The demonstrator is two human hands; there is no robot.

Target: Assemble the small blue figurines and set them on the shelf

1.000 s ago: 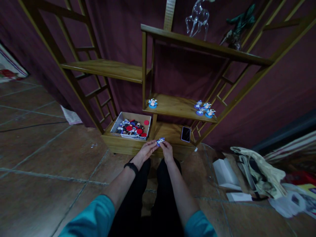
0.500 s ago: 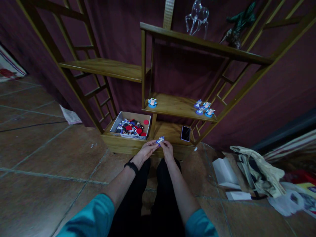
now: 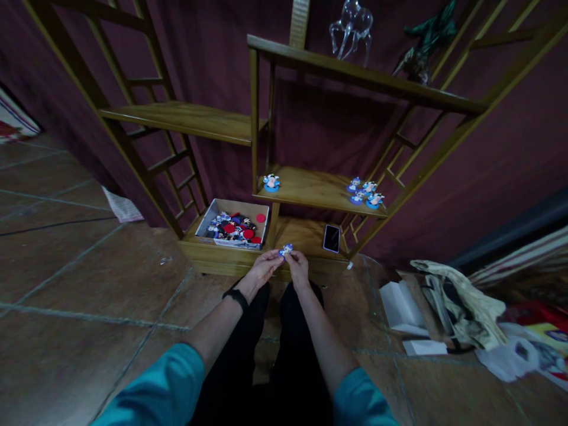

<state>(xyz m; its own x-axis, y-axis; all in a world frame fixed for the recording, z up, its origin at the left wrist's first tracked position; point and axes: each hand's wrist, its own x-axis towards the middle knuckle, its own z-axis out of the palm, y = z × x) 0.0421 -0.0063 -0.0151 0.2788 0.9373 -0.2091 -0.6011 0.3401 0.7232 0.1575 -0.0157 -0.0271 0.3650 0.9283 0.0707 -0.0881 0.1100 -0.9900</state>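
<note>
Between my two hands, just in front of the low shelf, is a small purple-and-white figurine on a round purple base. My left hand pinches it from the left, near the base. From the other side, the fingers of my right hand close on it. A cardboard box of jumbled figurines and red discs stands to the left. On the shelf above, one blue-based figurine stands at the left end, and a cluster of blue and purple figurines stands at the right.
A phone lies on the lower board of the wooden shelf unit. Higher up stand a clear glass horse and a dark green statuette. On the floor at right lie white boxes, a cream cloth bag and plastic bags.
The view has shifted slightly. Both hands stay on the figurine, which seems turned a little between the fingers; the other figurines stand where they were.
</note>
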